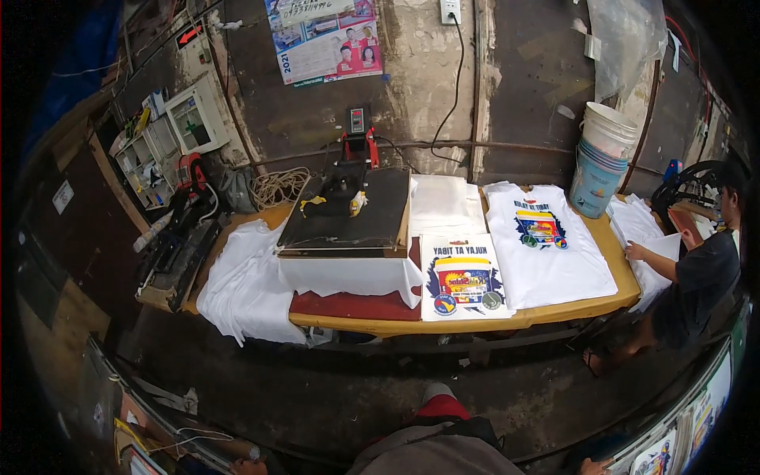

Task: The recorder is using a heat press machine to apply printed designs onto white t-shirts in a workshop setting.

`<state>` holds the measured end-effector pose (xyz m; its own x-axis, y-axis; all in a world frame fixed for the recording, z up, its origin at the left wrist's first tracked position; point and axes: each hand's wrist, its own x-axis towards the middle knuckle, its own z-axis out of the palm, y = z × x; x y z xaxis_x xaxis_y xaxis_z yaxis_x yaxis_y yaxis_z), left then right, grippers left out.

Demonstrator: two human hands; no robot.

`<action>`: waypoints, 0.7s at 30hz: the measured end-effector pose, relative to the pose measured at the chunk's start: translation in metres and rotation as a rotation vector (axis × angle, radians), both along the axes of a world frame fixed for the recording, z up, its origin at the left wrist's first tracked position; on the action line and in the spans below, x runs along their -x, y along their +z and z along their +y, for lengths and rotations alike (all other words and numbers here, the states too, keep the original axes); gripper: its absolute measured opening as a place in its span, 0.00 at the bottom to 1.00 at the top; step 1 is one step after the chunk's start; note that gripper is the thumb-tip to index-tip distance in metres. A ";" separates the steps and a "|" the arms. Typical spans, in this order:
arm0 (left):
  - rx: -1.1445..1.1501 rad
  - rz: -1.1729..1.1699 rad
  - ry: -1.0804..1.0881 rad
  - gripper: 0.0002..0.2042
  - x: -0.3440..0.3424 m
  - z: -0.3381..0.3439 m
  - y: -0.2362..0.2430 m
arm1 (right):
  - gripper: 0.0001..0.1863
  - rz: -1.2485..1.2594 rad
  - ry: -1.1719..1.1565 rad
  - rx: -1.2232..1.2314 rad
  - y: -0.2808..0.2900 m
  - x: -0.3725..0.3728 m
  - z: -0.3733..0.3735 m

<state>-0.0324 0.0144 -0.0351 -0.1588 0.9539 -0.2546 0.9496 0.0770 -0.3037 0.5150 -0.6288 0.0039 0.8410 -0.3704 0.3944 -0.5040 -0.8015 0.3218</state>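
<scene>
Fingers of left hand (250, 467) and right hand (595, 466), grip unclear, are resting well apart from the heat press (340, 222), where overlong heating may be scorching cloth (348, 277) beneath.

Left hand (249, 467) and right hand (595, 467) only partly in view at the lower edge, grip unclear

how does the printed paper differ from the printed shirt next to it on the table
The printed paper is smaller; the printed shirt spreads wider and longer. The paper's lettering runs backwards, while the shirt's reads the right way round. The picture fills most of the paper, but the shirt has plain white below its print. Both lie face up, showing a similar colourful bucket design.
</scene>
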 end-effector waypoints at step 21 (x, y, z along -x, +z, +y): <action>-0.065 0.141 -0.166 0.18 -0.003 -0.011 0.001 | 0.51 0.106 -0.046 -0.016 0.052 0.001 0.037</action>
<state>-0.0290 0.0030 -0.0345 -0.0279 0.9836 -0.1781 0.8994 -0.0530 -0.4340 0.5144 -0.5922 0.0562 0.8595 -0.4151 0.2981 -0.5043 -0.7839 0.3623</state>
